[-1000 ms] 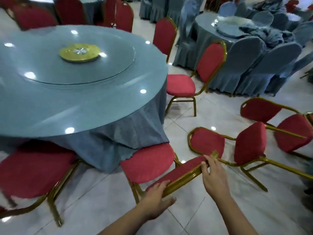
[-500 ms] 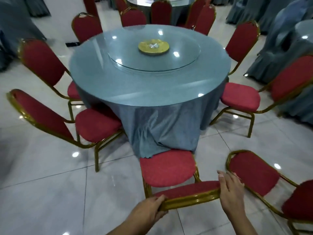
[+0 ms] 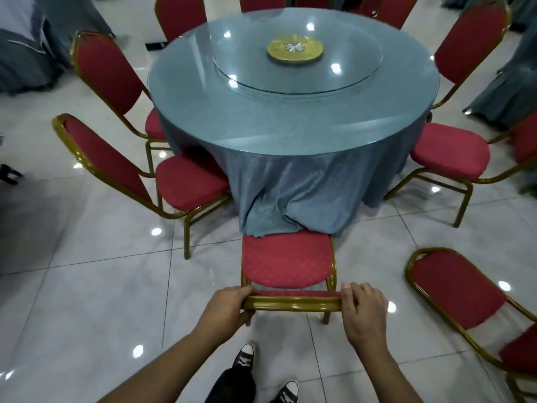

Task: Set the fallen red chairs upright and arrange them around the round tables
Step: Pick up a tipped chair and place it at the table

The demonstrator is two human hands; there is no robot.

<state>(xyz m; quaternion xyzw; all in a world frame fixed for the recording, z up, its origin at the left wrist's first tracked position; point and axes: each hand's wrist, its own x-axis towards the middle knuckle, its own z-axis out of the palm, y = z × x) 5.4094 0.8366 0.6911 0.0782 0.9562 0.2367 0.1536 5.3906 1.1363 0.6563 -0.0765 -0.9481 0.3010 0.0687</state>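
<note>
A red chair with a gold frame [image 3: 286,261] stands upright in front of me, its seat facing the round table [image 3: 290,112] and touching the hanging blue cloth. My left hand [image 3: 229,308] grips the left end of the chair's top rail. My right hand [image 3: 361,309] grips the right end of the same rail. Another red chair [image 3: 456,292] lies fallen on the floor at my right. Two upright red chairs [image 3: 186,181] stand at the table's left and one [image 3: 450,152] at its right.
More red chairs [image 3: 467,45] ring the far side of the table. A gold disc [image 3: 295,50] sits on the glass turntable. Grey-covered tables and chairs stand at the far left [image 3: 26,59] and far right [image 3: 511,91]. My shoes [image 3: 244,357] are on the glossy tile floor.
The chair I hold has turned square to the table and moved in toward the cloth. My view swung left, so the table now sits straight ahead.
</note>
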